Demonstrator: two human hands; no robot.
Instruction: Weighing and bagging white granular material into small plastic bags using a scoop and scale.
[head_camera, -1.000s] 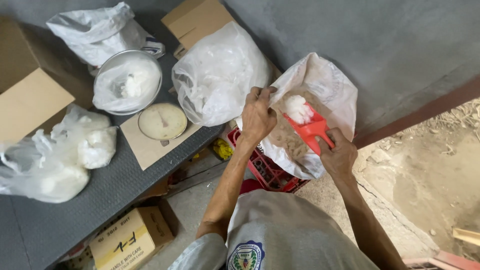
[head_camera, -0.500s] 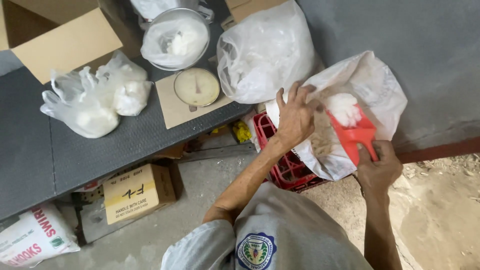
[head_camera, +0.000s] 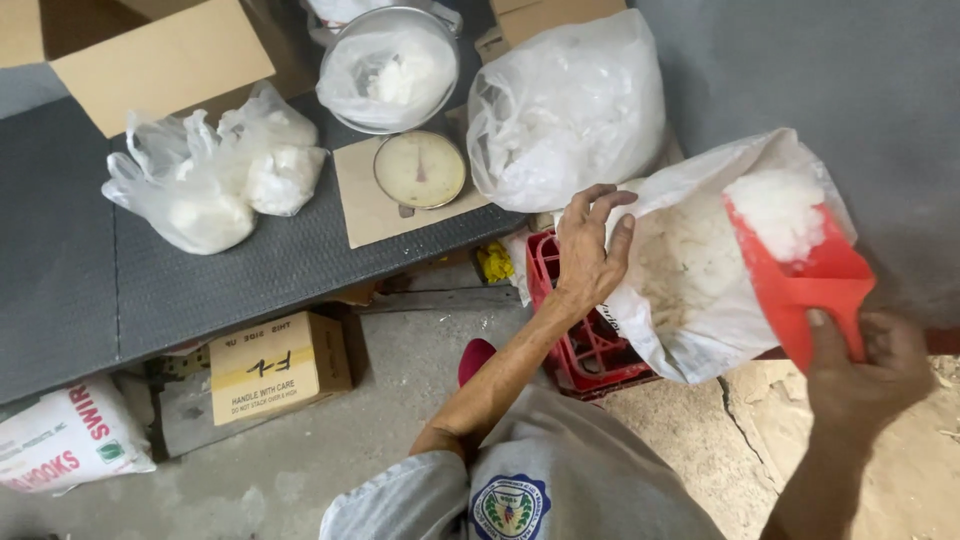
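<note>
My right hand (head_camera: 865, 375) grips the handle of a red plastic scoop (head_camera: 800, 275) heaped with white grainy stuff (head_camera: 775, 210). The scoop sits at the mouth of a large white sack (head_camera: 690, 290) that rests on a red crate (head_camera: 580, 340). My left hand (head_camera: 590, 250) holds the sack's near edge open. On the grey table (head_camera: 60, 270) stands a weighing scale with a round dial (head_camera: 420, 170) and a metal pan (head_camera: 390, 70) that carries a clear bag of the white stuff.
A big filled clear bag (head_camera: 565, 110) leans by the scale. Tied smaller bags (head_camera: 215, 180) lie on the table beside open cardboard boxes (head_camera: 150, 55). Under the table sit a small carton (head_camera: 275, 365) and a printed sack (head_camera: 65, 440). Concrete floor below.
The scoop has risen out of the sack, now full and nearer my right side. My left hand keeps hold of the sack's edge. The view has shifted left and down.
</note>
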